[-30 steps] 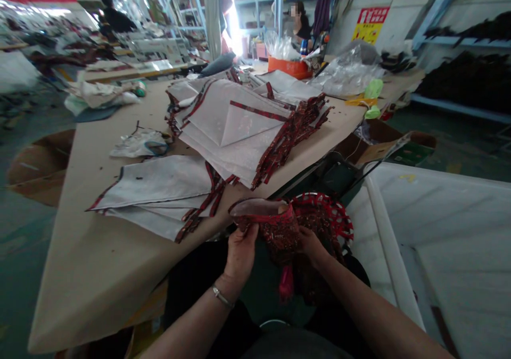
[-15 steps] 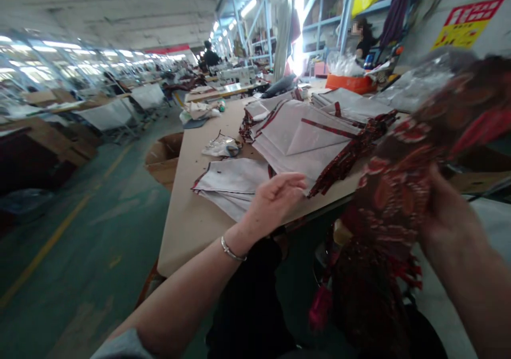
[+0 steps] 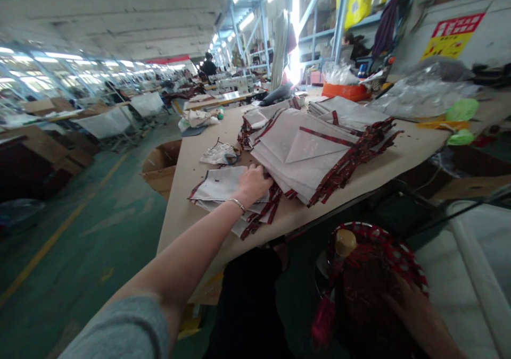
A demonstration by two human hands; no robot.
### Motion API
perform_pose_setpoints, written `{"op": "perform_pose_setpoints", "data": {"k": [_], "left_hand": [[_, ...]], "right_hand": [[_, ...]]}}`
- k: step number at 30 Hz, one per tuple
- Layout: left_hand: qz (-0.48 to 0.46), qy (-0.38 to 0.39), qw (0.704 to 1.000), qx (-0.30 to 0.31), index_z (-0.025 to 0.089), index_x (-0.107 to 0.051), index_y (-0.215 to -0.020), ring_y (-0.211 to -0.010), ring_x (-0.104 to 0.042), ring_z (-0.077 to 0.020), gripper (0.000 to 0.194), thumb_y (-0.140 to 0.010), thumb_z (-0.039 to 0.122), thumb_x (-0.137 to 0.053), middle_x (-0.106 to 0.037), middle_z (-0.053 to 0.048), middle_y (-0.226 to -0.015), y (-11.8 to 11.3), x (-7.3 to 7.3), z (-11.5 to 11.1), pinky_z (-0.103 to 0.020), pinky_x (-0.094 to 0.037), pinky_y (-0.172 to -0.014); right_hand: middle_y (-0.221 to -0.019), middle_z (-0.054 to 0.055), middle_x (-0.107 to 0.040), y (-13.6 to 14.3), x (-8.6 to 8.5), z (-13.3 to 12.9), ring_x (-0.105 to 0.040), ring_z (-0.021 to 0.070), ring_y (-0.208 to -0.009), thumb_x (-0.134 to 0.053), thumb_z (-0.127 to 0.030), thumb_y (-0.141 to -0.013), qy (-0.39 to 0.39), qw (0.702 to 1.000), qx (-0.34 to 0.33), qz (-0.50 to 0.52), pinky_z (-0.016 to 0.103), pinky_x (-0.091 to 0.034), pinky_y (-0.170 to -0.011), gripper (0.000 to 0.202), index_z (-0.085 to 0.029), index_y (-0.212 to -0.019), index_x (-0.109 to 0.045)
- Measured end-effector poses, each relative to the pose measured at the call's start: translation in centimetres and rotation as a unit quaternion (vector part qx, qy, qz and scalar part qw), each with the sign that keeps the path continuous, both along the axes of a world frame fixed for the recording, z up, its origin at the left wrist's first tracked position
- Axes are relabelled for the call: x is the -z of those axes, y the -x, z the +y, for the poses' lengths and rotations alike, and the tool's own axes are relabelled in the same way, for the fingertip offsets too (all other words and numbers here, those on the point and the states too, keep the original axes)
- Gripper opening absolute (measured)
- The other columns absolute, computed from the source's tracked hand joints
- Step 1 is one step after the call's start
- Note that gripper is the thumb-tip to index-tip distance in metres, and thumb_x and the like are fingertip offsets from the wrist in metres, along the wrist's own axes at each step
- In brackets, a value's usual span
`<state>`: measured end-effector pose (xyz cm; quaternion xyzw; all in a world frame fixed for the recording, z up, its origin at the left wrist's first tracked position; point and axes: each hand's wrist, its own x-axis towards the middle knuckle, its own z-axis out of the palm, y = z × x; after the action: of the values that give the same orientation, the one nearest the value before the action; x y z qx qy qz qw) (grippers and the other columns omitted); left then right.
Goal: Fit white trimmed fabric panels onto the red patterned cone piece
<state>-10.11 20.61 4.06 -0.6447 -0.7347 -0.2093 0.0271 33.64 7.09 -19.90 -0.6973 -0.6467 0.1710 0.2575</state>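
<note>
My left hand, with a bracelet at the wrist, reaches onto a small pile of white cloth pieces with dark red trim. Its fingers are curled round the pile's upper right corner. Beside it lies a larger stack of similar white trimmed pieces, fanned at the edges. Low on the right, my right hand rests with fingers apart on a dark red patterned cloth bundle. That bundle lies over a round seat with a red spotted cover; shadow hides much of it. A pink tassel hangs beside it.
The brown table carries a small clear plastic bag, an orange tray and crumpled plastic wrap. A cardboard box stands left of the table, a white bin at right. People work farther back.
My right hand has lowered the dark red patterned cloth from high on the right to the round seat. My left hand has moved left and down onto the small white pile.
</note>
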Motion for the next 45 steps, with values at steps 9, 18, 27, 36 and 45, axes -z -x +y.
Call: {"op": "perform_pose_setpoints", "data": {"k": [9,18,27,36,45], "left_hand": [[0.013,0.017,0.999,-0.028,0.011,-0.074,-0.082,-0.092,-0.067,-0.0312,0.029,-0.076,0.018,-0.046,-0.073,-0.02,-0.089,1.3,-2.0,0.0,-0.038,-0.048,-0.08],[-0.209,-0.089,0.973,0.033,0.018,-0.055,-0.059,-0.052,-0.053,-0.012,0.014,-0.069,0.025,-0.062,-0.056,0.003,-0.052,1.0,-5.9,-10.1,-0.022,-0.037,-0.051],[-0.329,-0.102,0.935,0.087,0.019,-0.057,-0.063,-0.055,-0.048,-0.0097,0.011,-0.072,0.02,-0.064,-0.055,0.004,-0.058,-5.3,-3.4,-17.0,-0.021,-0.038,-0.053],[-0.469,-0.074,0.867,0.15,0.02,-0.059,-0.094,-0.075,-0.062,-0.0135,0.02,-0.075,0.019,-0.063,-0.064,0.001,-0.082,-8.0,-0.8,-17.1,-0.026,-0.051,-0.071],[-0.49,-0.036,0.859,0.144,0.017,-0.057,-0.109,-0.057,-0.052,-0.0099,0.032,-0.08,0.031,-0.061,-0.054,0.005,-0.062,-6.8,-2.6,-17.2,-0.022,-0.046,-0.056]], "right_hand": [[-0.104,0.009,-0.071,2.6,-4.2,-2.1,-0.069,0.0262,-0.095,-0.051,-0.05,-0.081,-0.037,0.99,-0.102,0.088,0.041,-0.057,-0.087,0.039,-0.021,-0.102,-0.067],[-0.1,0.001,-0.066,17.6,-20.6,-2.5,-0.064,0.0121,-0.092,-0.054,-0.021,-0.089,-0.087,0.88,-0.375,0.278,0.022,-0.051,-0.082,0.02,-0.027,-0.104,-0.065],[-0.086,-0.001,-0.057,26.3,-23.9,-0.3,-0.054,0.0112,-0.074,-0.065,-0.037,-0.077,-0.012,0.791,-0.278,0.545,0.023,-0.046,-0.066,0.025,-0.02,-0.093,-0.056],[-0.078,0.0,-0.067,24.2,-22.6,-0.2,-0.059,0.0147,-0.073,-0.065,-0.038,-0.079,-0.01,0.8,-0.218,0.56,0.026,-0.048,-0.069,0.019,-0.02,-0.083,-0.066],[-0.08,0.001,-0.065,23.8,-22.0,0.3,-0.059,0.0134,-0.073,-0.067,-0.032,-0.082,-0.103,0.841,-0.305,0.435,0.025,-0.046,-0.067,0.012,-0.021,-0.086,-0.07]]}}
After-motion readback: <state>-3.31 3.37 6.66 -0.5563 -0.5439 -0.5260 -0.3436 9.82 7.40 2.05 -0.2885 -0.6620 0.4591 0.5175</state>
